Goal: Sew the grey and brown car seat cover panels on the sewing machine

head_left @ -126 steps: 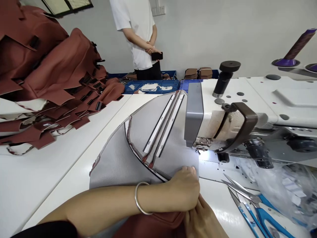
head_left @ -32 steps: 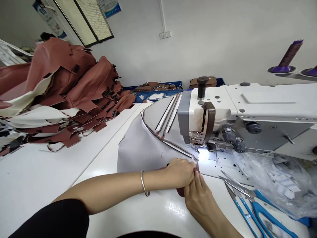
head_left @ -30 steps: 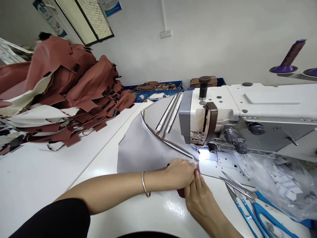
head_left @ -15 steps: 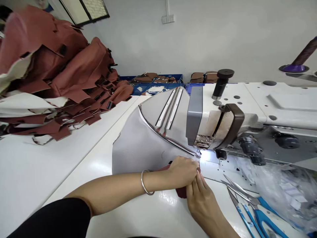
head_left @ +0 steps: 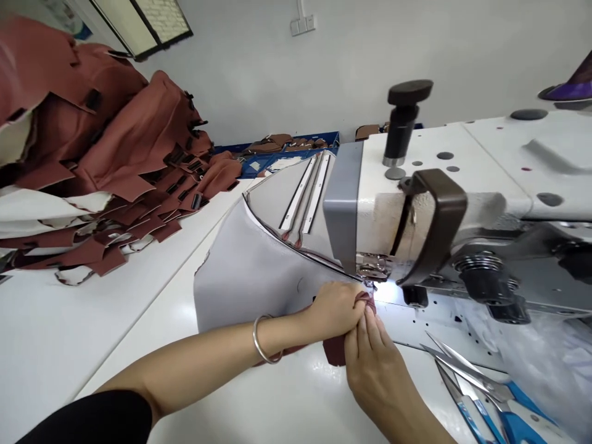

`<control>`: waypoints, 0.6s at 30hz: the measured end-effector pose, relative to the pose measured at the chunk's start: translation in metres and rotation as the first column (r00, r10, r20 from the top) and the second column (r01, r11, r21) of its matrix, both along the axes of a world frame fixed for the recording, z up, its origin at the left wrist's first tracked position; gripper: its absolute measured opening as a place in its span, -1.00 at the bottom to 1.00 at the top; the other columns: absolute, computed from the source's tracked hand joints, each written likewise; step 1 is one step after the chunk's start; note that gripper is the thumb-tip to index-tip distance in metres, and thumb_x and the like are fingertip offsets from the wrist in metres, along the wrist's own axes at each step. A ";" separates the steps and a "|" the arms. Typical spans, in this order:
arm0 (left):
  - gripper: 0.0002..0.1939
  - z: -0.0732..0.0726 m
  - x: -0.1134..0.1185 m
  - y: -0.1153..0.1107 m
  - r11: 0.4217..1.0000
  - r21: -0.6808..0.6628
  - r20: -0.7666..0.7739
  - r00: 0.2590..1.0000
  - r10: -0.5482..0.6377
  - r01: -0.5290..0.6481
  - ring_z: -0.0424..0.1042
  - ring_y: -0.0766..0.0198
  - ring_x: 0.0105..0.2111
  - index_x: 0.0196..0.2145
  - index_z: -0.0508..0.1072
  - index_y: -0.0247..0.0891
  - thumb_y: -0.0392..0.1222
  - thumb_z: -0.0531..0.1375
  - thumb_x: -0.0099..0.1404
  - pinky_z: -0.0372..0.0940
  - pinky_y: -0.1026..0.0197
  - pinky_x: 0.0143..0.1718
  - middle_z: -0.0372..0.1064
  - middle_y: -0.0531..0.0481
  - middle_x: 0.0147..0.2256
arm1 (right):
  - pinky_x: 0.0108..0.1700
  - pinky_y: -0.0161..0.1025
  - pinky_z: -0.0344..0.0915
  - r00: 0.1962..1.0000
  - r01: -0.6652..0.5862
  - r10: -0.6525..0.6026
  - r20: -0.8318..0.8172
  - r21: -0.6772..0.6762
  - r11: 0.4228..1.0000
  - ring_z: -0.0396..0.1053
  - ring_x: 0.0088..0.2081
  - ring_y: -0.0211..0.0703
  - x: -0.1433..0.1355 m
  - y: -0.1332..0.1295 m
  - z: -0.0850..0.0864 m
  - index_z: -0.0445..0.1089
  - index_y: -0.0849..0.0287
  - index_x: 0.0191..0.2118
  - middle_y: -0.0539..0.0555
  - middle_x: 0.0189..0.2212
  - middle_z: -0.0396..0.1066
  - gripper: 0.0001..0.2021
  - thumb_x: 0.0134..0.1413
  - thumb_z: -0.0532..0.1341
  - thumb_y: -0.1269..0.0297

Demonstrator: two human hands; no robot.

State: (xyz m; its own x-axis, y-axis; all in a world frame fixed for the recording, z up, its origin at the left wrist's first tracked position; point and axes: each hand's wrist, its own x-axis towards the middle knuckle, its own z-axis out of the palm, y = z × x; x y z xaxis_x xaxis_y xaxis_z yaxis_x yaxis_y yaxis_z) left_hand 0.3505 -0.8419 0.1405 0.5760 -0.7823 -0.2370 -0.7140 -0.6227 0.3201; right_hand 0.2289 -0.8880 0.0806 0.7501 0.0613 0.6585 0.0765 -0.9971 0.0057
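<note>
Both hands, the left hand (head_left: 337, 313) and the right hand (head_left: 374, 357), gripped the bunched edge of the maroon piece (head_left: 335, 350) just in front of the lit needle area of the sewing machine (head_left: 416, 203). The joined grey panel (head_left: 250, 271) lay over the bench (head_left: 139, 296), its dark seam running to the needle area, with scissors (head_left: 481, 376) to the right.

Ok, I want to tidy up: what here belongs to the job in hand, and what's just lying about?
In the job:
grey panel
maroon fabric, gripped by left hand and right hand
sewing machine, lamp lit

Apparently just lying about:
scissors
plastic
red pile, possibly more work
</note>
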 end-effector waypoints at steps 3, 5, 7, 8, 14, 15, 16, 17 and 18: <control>-0.78 0.001 0.001 -0.001 1.000 -0.011 -0.017 1.000 0.017 -0.017 0.40 0.21 -0.32 -0.33 0.42 -0.24 -0.20 -0.02 0.26 0.23 0.19 -0.29 0.46 -0.01 -0.32 | -0.03 0.21 0.31 0.999 0.043 -0.043 0.012 -0.045 0.998 0.24 0.03 0.39 -0.005 0.003 0.001 0.39 0.66 -0.25 0.61 -0.13 0.32 -0.70 -0.01 -0.06 0.69; -0.78 0.001 0.000 -0.002 1.000 -0.018 -0.018 1.000 0.018 -0.019 0.40 0.21 -0.31 -0.32 0.42 -0.24 -0.21 -0.02 0.26 0.23 0.19 -0.28 0.46 -0.01 -0.31 | -0.04 0.19 0.32 0.998 0.058 -0.057 0.012 -0.123 0.991 0.31 -0.02 0.33 -0.008 0.005 0.002 0.40 0.63 -0.25 0.58 -0.16 0.36 -0.71 -0.01 -0.03 0.69; -0.78 0.000 -0.003 -0.002 1.000 -0.011 -0.002 1.000 0.026 -0.026 0.40 0.19 -0.29 -0.30 0.42 -0.25 -0.21 -0.02 0.26 0.23 0.17 -0.26 0.46 -0.02 -0.29 | -0.06 0.17 0.34 0.999 0.046 -0.047 -0.002 -0.180 0.983 0.35 -0.06 0.31 -0.011 0.006 0.004 0.41 0.62 -0.24 0.57 -0.19 0.37 -0.71 -0.02 -0.02 0.69; -0.77 -0.002 -0.005 -0.001 1.000 -0.006 0.013 1.000 0.028 -0.028 0.40 0.18 -0.28 -0.30 0.41 -0.25 -0.21 -0.02 0.27 0.23 0.16 -0.25 0.46 -0.03 -0.28 | -0.07 0.16 0.35 0.999 0.037 -0.037 0.002 -0.175 0.984 0.36 -0.07 0.31 -0.011 0.006 0.005 0.40 0.64 -0.25 0.58 -0.20 0.37 -0.70 -0.02 -0.03 0.69; -0.81 -0.010 -0.011 0.002 0.996 -0.039 0.072 0.995 -0.073 0.076 0.37 0.26 -0.37 -0.39 0.35 -0.25 -0.25 -0.04 0.25 0.18 0.21 -0.35 0.43 0.03 -0.34 | -0.15 0.15 0.39 0.998 -0.029 0.030 0.046 -0.010 1.000 0.31 -0.03 0.39 -0.007 0.003 0.009 0.38 0.69 -0.26 0.64 -0.19 0.34 -0.69 -0.01 -0.07 0.70; -0.82 -0.010 -0.011 0.002 0.995 -0.050 0.079 0.993 -0.086 0.090 0.35 0.28 -0.39 -0.41 0.34 -0.25 -0.25 -0.04 0.25 0.16 0.22 -0.38 0.42 0.04 -0.36 | -0.17 0.13 0.40 0.998 -0.043 0.043 0.047 -0.015 0.999 0.31 -0.04 0.38 -0.006 0.002 0.010 0.39 0.67 -0.27 0.61 -0.21 0.35 -0.70 -0.02 -0.06 0.70; -0.82 -0.011 -0.010 0.002 0.993 -0.061 0.086 0.992 -0.095 0.101 0.34 0.29 -0.40 -0.43 0.32 -0.25 -0.26 -0.04 0.25 0.14 0.23 -0.41 0.41 0.05 -0.38 | -0.19 0.11 0.41 0.997 -0.055 0.056 0.051 -0.024 0.998 0.33 -0.05 0.36 -0.006 0.000 0.010 0.39 0.64 -0.28 0.58 -0.22 0.37 -0.71 -0.02 -0.06 0.70; -0.81 -0.012 -0.009 0.002 0.991 -0.072 0.091 0.990 -0.104 0.110 0.33 0.30 -0.41 -0.44 0.31 -0.25 -0.26 -0.04 0.25 0.12 0.23 -0.43 0.41 0.06 -0.39 | -0.20 0.09 0.42 0.996 -0.067 0.069 0.052 -0.031 0.997 0.34 -0.06 0.34 -0.005 -0.001 0.011 0.39 0.62 -0.29 0.56 -0.23 0.38 -0.71 -0.02 -0.06 0.70; -0.82 -0.013 -0.008 0.002 0.989 -0.082 0.096 0.989 -0.112 0.120 0.33 0.31 -0.42 -0.45 0.30 -0.25 -0.26 -0.04 0.25 0.10 0.23 -0.44 0.40 0.07 -0.40 | -0.22 0.08 0.43 0.996 -0.078 0.079 0.050 -0.035 0.996 0.34 -0.07 0.33 -0.005 -0.003 0.011 0.39 0.61 -0.29 0.53 -0.25 0.39 -0.71 -0.01 -0.06 0.70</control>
State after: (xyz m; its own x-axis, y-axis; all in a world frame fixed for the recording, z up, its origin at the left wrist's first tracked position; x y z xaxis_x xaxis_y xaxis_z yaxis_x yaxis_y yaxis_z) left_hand 0.3422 -0.8399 0.1277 0.4965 -0.8603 -0.1154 -0.8081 -0.5066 0.3004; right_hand 0.2237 -0.8907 0.0916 0.7073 0.1412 0.6926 0.1534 -0.9872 0.0446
